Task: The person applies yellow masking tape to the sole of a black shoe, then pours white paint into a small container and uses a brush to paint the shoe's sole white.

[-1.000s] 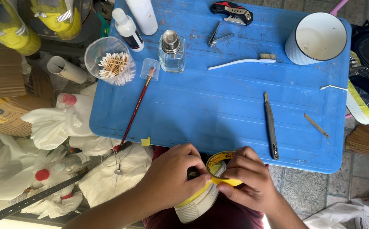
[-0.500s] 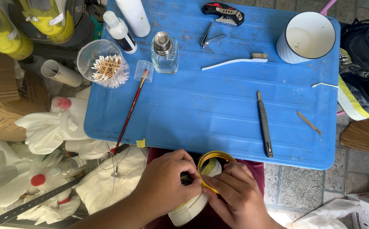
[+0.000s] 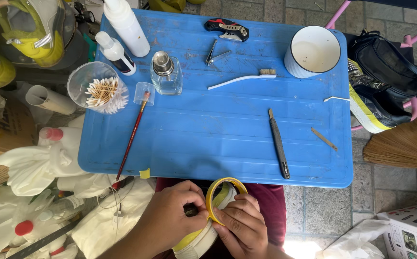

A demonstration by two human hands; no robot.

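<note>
At the bottom centre, below the blue tray's [image 3: 218, 139] near edge, both hands pinch a yellow tape roll [image 3: 222, 192] standing on edge against a white-soled shoe [image 3: 196, 242]. The left hand [image 3: 170, 218] curls fingers onto its rim; the right hand [image 3: 239, 225] grips from below. Farther up lie a paintbrush [image 3: 132, 136], a dark file [image 3: 279, 144] and a white cup [image 3: 312, 50].

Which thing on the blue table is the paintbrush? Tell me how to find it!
Look at the big blue plastic table and go to its left side, where a clear plastic cup full of cotton swabs stands. Just right of that cup, a long thin brush with a dark red handle lies slanting down toward the table's near edge. Unlike the white toothbrush, it is red and has a small orange tip.
</note>
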